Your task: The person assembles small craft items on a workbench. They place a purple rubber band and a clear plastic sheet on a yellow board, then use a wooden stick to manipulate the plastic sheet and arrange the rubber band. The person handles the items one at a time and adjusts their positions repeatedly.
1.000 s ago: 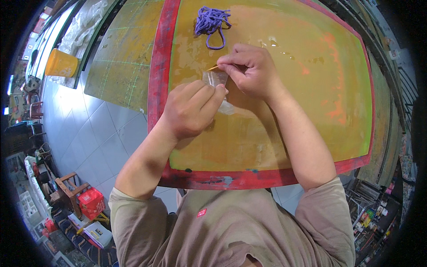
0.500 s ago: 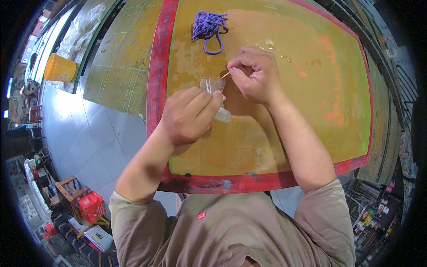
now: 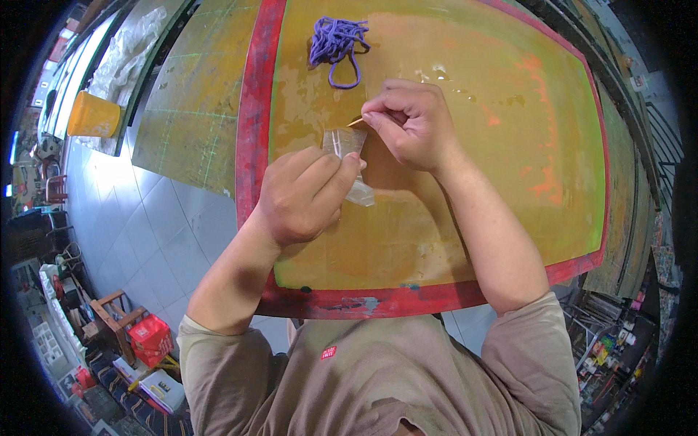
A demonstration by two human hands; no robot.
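My left hand [image 3: 299,192] pinches a small clear plastic bag [image 3: 346,140] between thumb and fingers. The bag's upper part stands out above the thumb and its lower end hangs below. In my right hand [image 3: 413,123] a toothpick [image 3: 355,122] is held between thumb and forefinger, its tip pointing left just over the bag's top edge. I cannot tell whether the tip touches the plastic. Both hands are over the yellow-brown mesh [image 3: 436,240] of a red-edged printing screen [image 3: 251,131]. Beyond them lies a bundle of purple cord [image 3: 337,42] with one loop hanging loose.
Wet drops [image 3: 440,75] glisten on the mesh past my right hand. To the left stand a stained board [image 3: 190,109] with green lines, a yellow bucket [image 3: 94,115] and crumpled clear plastic sheeting [image 3: 131,47]. A red box [image 3: 151,339] sits low by a wooden stool [image 3: 110,312].
My right hand has moved slightly left, bringing the toothpick tip from the bag's right corner to over its top edge. The bag and my left hand have shifted a little left and down.
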